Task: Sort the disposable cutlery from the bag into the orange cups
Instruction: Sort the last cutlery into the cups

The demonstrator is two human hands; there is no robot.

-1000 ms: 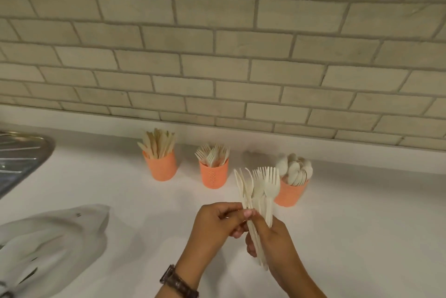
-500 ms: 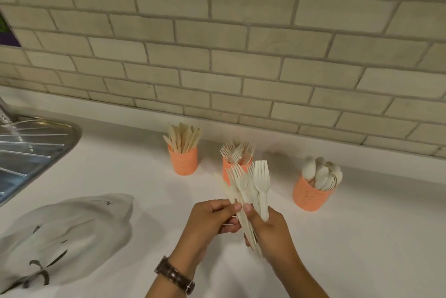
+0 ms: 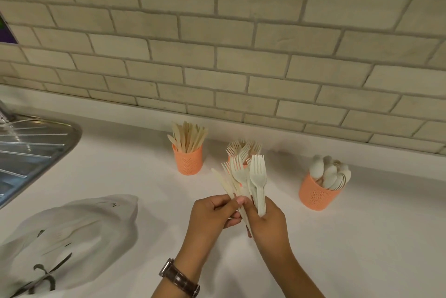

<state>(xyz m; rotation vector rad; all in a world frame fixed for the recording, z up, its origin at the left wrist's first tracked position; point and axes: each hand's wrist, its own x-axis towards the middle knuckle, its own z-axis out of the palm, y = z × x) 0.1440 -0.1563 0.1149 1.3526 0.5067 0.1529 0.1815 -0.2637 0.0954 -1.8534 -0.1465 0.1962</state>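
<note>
Forks in hand, sorting step — both hands on one bundle above tabletop (image 3: pixel 362 237).

Bundle (image 3: pixel 243 182) = mostly forks, maybe a knife at left edge; long axis near upright, tines up, leaning slightly away. R hand (image 3: pixel 268 227) closed round handles low down; L hand (image 3: pixel 212 215) pinches stems w/ thumb + fingertips, prob. picking one off. Three cups along wall: knife cup (image 3: pixel 188 162) to left, fork cup (image 3: pixel 242 153) directly behind bundle, partly hidden, spoon cup (image 3: pixel 317 195) off to right. Fork cup lies straight ahead of both grips, near; R hand looks marginally nearer. Judgement: next = forward reach, drop handles-first. Bag (image 3: pixel 72 237) lies flat, front-left, well apart; contents unclear.
</note>
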